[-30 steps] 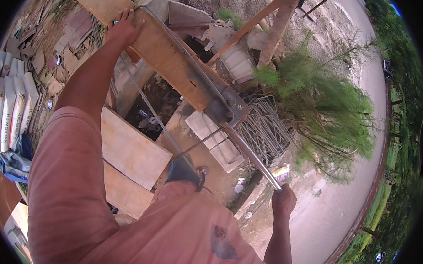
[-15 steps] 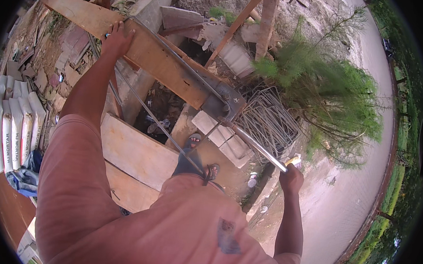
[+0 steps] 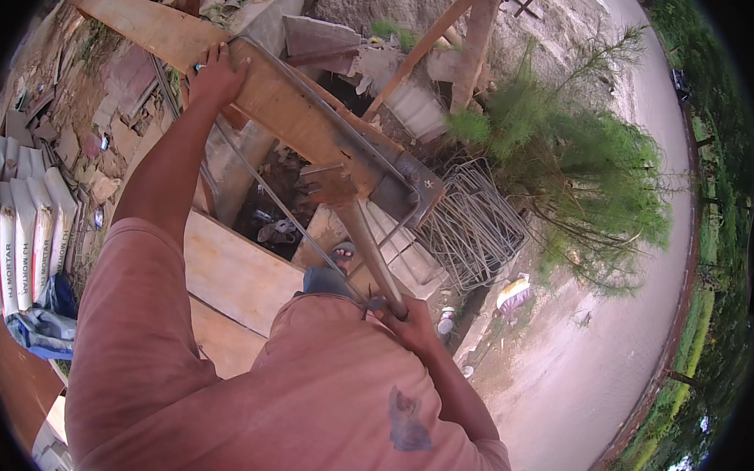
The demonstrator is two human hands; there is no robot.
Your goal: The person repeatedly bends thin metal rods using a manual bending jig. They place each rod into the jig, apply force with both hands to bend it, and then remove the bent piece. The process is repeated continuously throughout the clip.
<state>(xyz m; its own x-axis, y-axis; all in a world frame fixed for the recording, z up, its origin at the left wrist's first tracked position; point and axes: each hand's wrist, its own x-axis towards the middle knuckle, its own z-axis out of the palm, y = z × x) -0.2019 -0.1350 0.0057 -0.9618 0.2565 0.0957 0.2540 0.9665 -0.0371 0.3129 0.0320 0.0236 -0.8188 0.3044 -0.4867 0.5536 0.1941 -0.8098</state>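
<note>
My left hand (image 3: 215, 78) lies with fingers stretched on a long wooden plank (image 3: 289, 116), beside a thin steel rod (image 3: 328, 113). This rod runs along the plank to a dark metal plate (image 3: 422, 182) at its near end, where it bends sharply back toward me. Another straight length of rod slants from near my left hand down toward my waist. My right hand (image 3: 407, 318) is closed round the lower end of a rebar bending tool (image 3: 376, 248) with a pipe handle. Its pronged, rusty head is over the plank's edge, apart from the rod's bend.
Right of the plate lies a heap of bent steel stirrups (image 3: 475, 228), with a leafy green bush (image 3: 576, 169) beyond. Concrete blocks (image 3: 402, 254) sit below the plate. Stacked white bags (image 3: 23, 234) stand at left. A pit (image 3: 272, 204) opens under the plank, near my feet.
My right hand has swung the bending tool away from the plate, leftward and in toward my body. The rod's near end has shifted slightly; my left hand stays on the plank.
</note>
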